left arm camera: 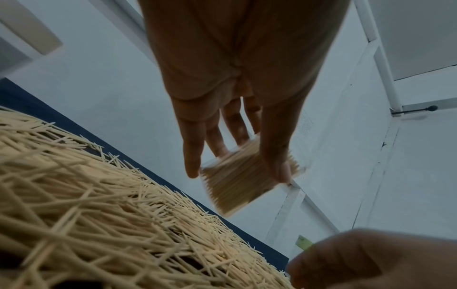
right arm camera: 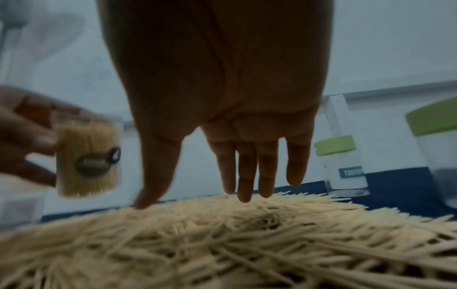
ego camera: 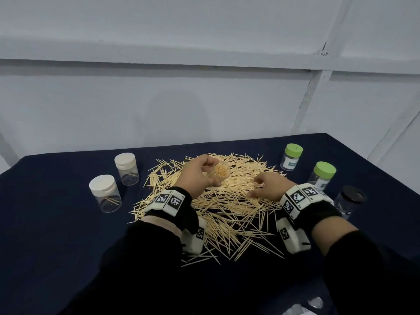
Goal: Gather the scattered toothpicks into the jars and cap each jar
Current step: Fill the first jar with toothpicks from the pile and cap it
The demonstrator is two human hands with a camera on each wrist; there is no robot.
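Above the toothpick pile [ego camera: 218, 205] on the desk [ego camera: 56, 223], my left hand [ego camera: 195, 171] grips an uncapped, nearly full jar [ego camera: 219, 172]. My right hand [ego camera: 270, 185] is spread, fingertips [right arm camera: 245, 193] brushing the pile. Tilting that jar further could spill its toothpicks.

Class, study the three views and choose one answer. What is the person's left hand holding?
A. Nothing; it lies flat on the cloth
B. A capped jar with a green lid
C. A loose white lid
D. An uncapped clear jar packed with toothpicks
D: the left hand grips a clear jar with no lid, packed with toothpicks, above the scattered toothpicks; the green-lidded jars stand untouched on the right.
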